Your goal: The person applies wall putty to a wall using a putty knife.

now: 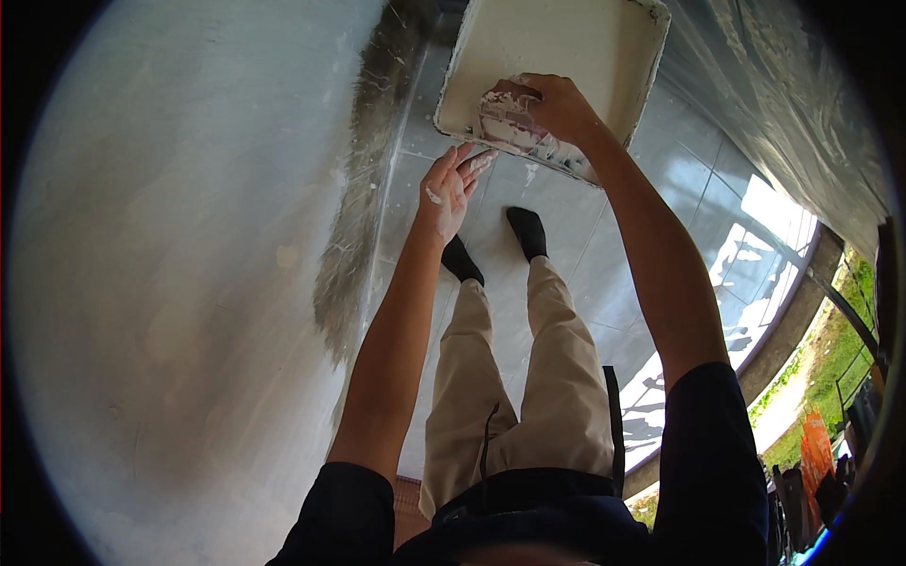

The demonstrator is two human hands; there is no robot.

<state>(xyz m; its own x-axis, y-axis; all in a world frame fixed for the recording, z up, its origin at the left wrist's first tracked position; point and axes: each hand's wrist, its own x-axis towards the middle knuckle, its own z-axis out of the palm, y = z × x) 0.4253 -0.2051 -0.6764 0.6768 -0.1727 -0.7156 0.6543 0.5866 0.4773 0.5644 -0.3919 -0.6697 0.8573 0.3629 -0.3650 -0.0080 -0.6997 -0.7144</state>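
A rectangular tray point(551, 21) of thick off-white paint or plaster is at the top middle, its rim crusted with splashes. My right hand point(559, 106) reaches over its near side, fingers closed on a pinkish pad point(510, 121) smeared with white; the pad's exact kind is hidden by the coating. Just below the tray's near left corner is my left hand point(448, 189), open with its fingers stretched toward the rim and white smears on fingers and palm. Whether its fingertips touch the tray I cannot tell.
A pale wall point(198, 236) fills the left, with a dark unpainted strip point(344, 264) along its lower edge. Grey floor tiles point(576, 245) carry white drips near my black-socked feet. Plastic sheeting point(783, 104) hangs at the upper right; grass point(840, 321) shows outside.
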